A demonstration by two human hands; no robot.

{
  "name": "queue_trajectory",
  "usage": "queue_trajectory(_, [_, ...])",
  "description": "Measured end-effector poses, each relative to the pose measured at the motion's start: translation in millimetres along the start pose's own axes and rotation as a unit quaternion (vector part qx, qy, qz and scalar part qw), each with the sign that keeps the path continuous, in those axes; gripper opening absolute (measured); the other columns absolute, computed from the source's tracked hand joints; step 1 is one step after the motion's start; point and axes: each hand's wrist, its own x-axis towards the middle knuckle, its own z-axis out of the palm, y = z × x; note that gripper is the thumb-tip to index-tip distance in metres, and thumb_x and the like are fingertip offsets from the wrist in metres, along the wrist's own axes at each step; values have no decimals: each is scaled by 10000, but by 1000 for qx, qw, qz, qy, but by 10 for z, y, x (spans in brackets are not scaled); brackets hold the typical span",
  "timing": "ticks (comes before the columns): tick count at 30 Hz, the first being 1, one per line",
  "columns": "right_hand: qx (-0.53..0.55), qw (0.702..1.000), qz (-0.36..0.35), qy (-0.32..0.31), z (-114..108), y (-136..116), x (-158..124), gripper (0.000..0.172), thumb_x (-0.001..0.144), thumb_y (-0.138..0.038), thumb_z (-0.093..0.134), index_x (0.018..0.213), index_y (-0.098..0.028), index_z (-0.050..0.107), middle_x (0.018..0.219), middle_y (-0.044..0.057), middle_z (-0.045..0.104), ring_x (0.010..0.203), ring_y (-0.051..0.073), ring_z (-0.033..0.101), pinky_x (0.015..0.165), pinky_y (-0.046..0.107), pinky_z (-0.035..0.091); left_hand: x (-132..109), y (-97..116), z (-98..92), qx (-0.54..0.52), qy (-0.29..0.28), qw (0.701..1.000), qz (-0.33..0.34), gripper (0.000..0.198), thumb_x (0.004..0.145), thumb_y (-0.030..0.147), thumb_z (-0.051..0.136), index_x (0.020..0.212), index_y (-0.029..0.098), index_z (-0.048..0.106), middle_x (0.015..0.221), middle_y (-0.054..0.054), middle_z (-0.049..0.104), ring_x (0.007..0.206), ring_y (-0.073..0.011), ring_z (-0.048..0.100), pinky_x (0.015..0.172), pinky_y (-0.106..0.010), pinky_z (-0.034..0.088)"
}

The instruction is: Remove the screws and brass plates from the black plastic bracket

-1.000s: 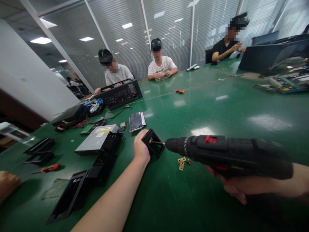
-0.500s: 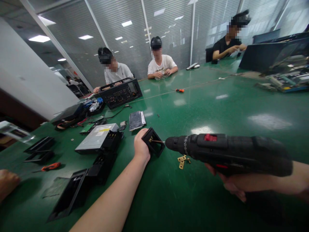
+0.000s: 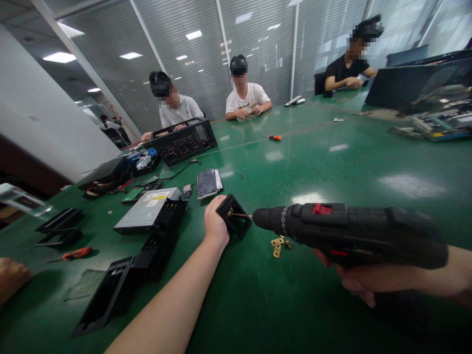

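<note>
My left hand [image 3: 215,223] is closed around a small black open-sided plastic bracket [image 3: 233,216], holding it upright on the green table [image 3: 332,167]. My right hand [image 3: 354,280] grips the handle of a black cordless drill [image 3: 350,235] from below. The drill lies level, and its bit points left into the bracket at a brass screw. A few small brass hinge pieces [image 3: 278,245] lie on the table just under the drill's chuck.
Left of my arm lie a grey optical drive [image 3: 147,209], black plastic frames [image 3: 110,295], an orange-handled screwdriver [image 3: 75,254] and a phone-like slab [image 3: 208,183]. A black computer case [image 3: 182,141] stands further back. Three people sit at the far side. Another person's hand [image 3: 9,278] shows at left.
Almost nothing: the drill and bracket stay put. The person at the far right has lowered their hands to the table.
</note>
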Motion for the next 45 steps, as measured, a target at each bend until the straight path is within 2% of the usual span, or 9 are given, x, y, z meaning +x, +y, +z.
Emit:
queue_trajectory(6, [-5, 1000, 1, -11, 0, -16, -31, 414, 987, -428, 909, 1309, -249, 722, 884, 7, 768, 771, 189, 831, 680, 268, 688, 20, -32, -29, -7, 2, 1000, 6, 238, 675, 407, 847, 738, 222, 710, 728, 14, 662, 667, -175, 629, 714, -316, 519])
queue_trajectory(12, [-7, 1000, 15, -1, 13, -19, -10, 447, 982, -467, 907, 1311, -246, 700, 880, 2, 755, 770, 187, 815, 768, 333, 716, 11, -14, -15, -5, 1, 1000, 7, 239, 650, 401, 843, 717, 220, 702, 712, 14, 648, 667, -169, 612, 706, -311, 506])
queue_trajectory(18, [3, 1000, 17, 3, 33, -43, 0, 410, 977, -419, 920, 1282, -237, 715, 863, -3, 747, 756, 174, 808, 671, 260, 672, 2, -2, -3, -1, -3, 1000, 8, 229, 647, 396, 828, 711, 217, 701, 700, 16, 631, 666, -166, 597, 697, -305, 490])
queue_trajectory(23, [5, 1000, -3, -18, -12, 43, 10, 423, 984, -391, 909, 1323, -248, 701, 891, -5, 754, 759, 183, 814, 758, 326, 710, 0, -8, -18, -4, 1, 1000, 8, 252, 676, 407, 852, 729, 222, 689, 703, 26, 627, 665, -169, 615, 699, -304, 502])
queue_trajectory(31, [-5, 1000, 12, -14, 15, 16, 7, 432, 958, -439, 911, 1269, -245, 684, 858, -13, 706, 742, 193, 791, 650, 295, 670, 7, -4, -41, 6, -2, 1000, 3, 256, 652, 412, 858, 729, 225, 700, 704, 21, 645, 665, -174, 613, 684, -306, 499])
queue_trajectory(39, [-3, 1000, 16, -9, -32, 135, 19, 435, 958, -423, 911, 1278, -257, 667, 895, -7, 718, 768, 200, 816, 679, 295, 695, 13, -23, -56, 3, -6, 1000, 5, 268, 671, 428, 865, 747, 223, 711, 708, 22, 649, 664, -173, 618, 692, -309, 513])
queue_trajectory(45, [-13, 1000, 25, -7, -22, 115, 19, 415, 948, -393, 921, 1254, -253, 678, 885, -8, 731, 767, 199, 811, 672, 281, 682, 10, -18, -34, 3, -4, 1000, 4, 286, 664, 437, 865, 752, 227, 691, 698, 28, 634, 653, -173, 612, 683, -309, 489])
